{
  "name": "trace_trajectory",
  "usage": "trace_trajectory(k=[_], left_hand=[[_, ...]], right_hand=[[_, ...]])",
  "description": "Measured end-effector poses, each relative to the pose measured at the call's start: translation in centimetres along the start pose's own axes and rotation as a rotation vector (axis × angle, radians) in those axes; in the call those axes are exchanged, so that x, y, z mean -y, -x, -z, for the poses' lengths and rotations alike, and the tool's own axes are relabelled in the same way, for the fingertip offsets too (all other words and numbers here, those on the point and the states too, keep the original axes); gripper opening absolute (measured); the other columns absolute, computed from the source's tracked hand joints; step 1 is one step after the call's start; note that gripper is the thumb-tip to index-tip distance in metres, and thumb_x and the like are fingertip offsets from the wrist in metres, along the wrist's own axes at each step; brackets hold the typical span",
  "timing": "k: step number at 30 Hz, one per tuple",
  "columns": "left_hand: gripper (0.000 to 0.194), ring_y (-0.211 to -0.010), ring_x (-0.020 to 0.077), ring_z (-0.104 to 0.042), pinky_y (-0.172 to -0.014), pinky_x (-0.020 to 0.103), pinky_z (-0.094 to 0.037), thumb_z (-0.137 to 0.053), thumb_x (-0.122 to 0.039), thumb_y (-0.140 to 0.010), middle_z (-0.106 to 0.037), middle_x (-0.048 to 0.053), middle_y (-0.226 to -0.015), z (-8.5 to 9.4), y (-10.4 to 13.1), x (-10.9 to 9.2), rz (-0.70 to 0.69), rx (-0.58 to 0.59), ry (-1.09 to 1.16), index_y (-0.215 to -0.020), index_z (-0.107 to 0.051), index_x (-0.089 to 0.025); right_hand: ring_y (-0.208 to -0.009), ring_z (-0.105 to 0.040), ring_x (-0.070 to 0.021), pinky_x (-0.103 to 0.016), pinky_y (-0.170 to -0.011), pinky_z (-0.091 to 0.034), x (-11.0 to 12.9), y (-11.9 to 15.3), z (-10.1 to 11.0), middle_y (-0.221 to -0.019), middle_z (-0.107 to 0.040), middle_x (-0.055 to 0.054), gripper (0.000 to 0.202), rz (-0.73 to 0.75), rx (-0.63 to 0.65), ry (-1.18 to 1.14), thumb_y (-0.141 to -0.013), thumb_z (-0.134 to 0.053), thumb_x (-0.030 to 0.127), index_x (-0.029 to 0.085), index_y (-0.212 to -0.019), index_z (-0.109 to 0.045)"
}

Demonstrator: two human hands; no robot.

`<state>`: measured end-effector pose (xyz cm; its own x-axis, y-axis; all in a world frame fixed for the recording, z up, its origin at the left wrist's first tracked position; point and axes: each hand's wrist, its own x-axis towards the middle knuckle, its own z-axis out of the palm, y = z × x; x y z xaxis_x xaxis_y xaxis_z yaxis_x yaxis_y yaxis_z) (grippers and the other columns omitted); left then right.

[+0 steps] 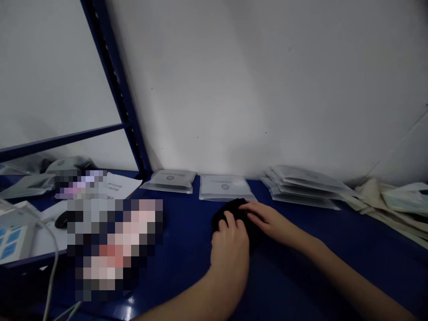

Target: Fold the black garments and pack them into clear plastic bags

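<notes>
A bundle of black cloth (220, 215) lies on the blue tabletop in front of me, bunched or folded; which kind of item it is I cannot make out. From the near side, my left hand (230, 245) curls its bent fingers over the top of the cloth. My right hand (272, 223) comes in from the right, its thumb and fingers closing on the right part of the same bundle. Both hands are close together but apart. The lower part of the cloth is hidden behind my left hand and blends into shadow.
Along the wall lie two flat frosted zip bags (174, 180) (224, 187) and a stack of several more (301, 187). Beige fabric bags (371, 200) sit far right. At left are papers (122, 185), a white cable (53, 263), a blurred-out object (123, 245) and a blue metal upright (117, 80).
</notes>
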<state>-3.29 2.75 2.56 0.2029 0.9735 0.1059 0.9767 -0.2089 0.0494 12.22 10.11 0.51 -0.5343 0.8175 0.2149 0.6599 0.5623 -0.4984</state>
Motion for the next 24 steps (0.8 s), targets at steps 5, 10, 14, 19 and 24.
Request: trace_trajectory(k=[5, 10, 14, 19, 24], left_hand=[[0.031, -0.095, 0.0232, -0.058, -0.067, 0.031, -0.053, -0.037, -0.005, -0.085, -0.057, 0.012, -0.107, 0.5, -2.0, 2.2, 0.105, -0.016, 0.063, -0.109, -0.055, -0.015], [0.028, -0.105, 0.0249, -0.054, -0.078, 0.032, -0.048, -0.042, -0.018, -0.086, -0.057, 0.013, -0.111, 0.1, -3.4, 4.1, 0.159, 0.044, 0.171, -0.111, -0.053, -0.012], [0.032, -0.104, 0.0266, -0.056, -0.084, 0.034, -0.045, -0.042, -0.032, -0.087, -0.059, 0.015, -0.112, -0.6, -4.4, 5.3, 0.163, 0.136, 0.306, -0.106, -0.057, -0.01], [0.033, -0.096, 0.0277, -0.06, -0.081, 0.036, -0.045, -0.05, -0.035, -0.08, -0.064, 0.015, -0.104, -1.6, -5.4, 6.1, 0.125, 0.184, 0.575, -0.1, -0.06, -0.011], [0.025, -0.086, 0.0213, -0.063, -0.074, 0.031, -0.048, -0.055, -0.029, -0.076, -0.067, 0.01, -0.096, -1.6, -5.7, 6.0, 0.164, 0.241, 1.017, -0.095, -0.06, -0.013]], right_hand=[[-0.063, -0.057, -0.0158, -0.027, -0.058, -0.04, -0.1, 0.4, 0.9, -0.07, -0.063, -0.001, 0.02, -0.209, 0.015, 0.08, -0.085, -0.043, 0.033, 0.022, -0.086, -0.06], [-0.065, -0.058, -0.0176, -0.028, -0.057, -0.04, -0.8, 0.3, 0.7, -0.071, -0.063, -0.002, 0.028, -0.422, -0.189, 0.17, -0.081, -0.047, 0.046, 0.021, -0.086, -0.057], [-0.085, -0.061, -0.0253, -0.035, -0.072, -0.044, -1.3, 0.1, 0.2, -0.092, -0.066, -0.01, 0.042, -0.535, -0.211, 0.103, -0.078, -0.048, 0.054, 0.017, -0.095, -0.062], [-0.092, -0.06, -0.0307, -0.04, -0.083, -0.043, -1.1, 0.3, 0.5, -0.088, -0.067, -0.013, 0.035, -0.601, -0.21, -0.089, -0.069, -0.063, 0.051, 0.017, -0.08, -0.066], [-0.086, -0.064, -0.0244, -0.038, -0.082, -0.048, 0.5, 1.0, 1.7, -0.092, -0.07, -0.008, 0.029, -0.64, -0.027, -0.614, -0.071, -0.067, 0.035, 0.017, -0.094, -0.066]])
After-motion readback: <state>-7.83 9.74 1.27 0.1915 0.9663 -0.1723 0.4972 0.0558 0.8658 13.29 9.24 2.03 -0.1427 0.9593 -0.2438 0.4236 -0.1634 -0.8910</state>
